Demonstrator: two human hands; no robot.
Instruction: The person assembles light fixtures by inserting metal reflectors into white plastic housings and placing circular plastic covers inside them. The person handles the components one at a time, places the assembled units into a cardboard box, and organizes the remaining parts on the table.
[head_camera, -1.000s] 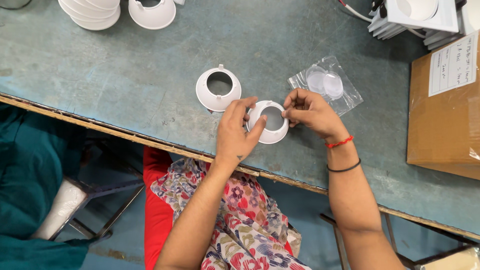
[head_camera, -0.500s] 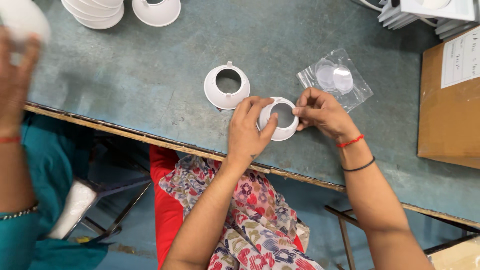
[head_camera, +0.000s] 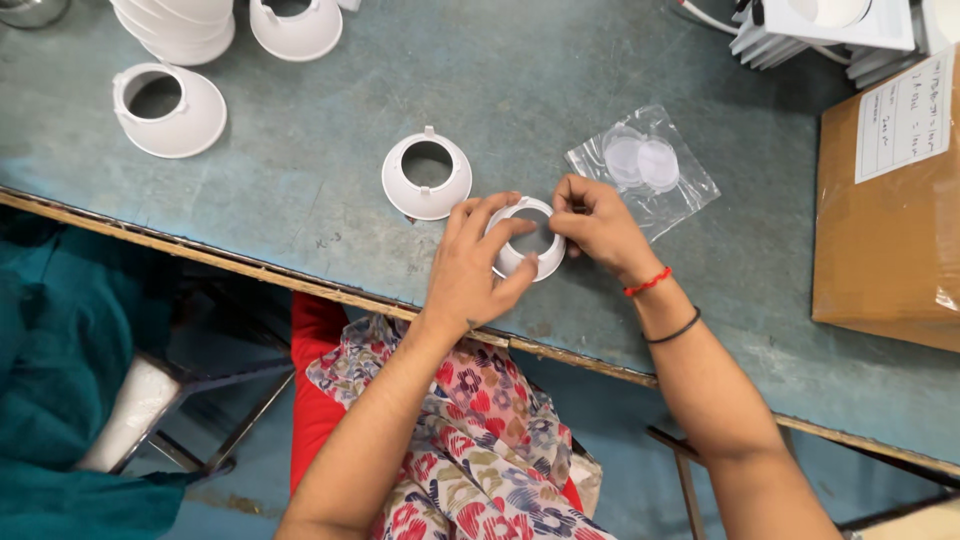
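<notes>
The counter is old and blue-green, with scratches and a worn wooden edge close to my lap. I hold a white ring just over the counter, near that edge. My left hand grips it from below and the side, with fingers curled over its rim. My right hand pinches the top right of the ring with its fingertips. I think there is a clear disc in the ring's hole, but my fingers hide too much to be sure.

Just beside the ring, to the left, stands a white cone with its hole facing up. A clear bag with round discs inside lies just past my right hand. More cones sit at the far left. A brown box stands at the right.

What could go wrong? If I push too hard on one side, the ring could tilt and pop out of my hands. It is so near the edge that it could roll off onto the floor. My right wrist could also bump the bag and slide the discs away.
</notes>
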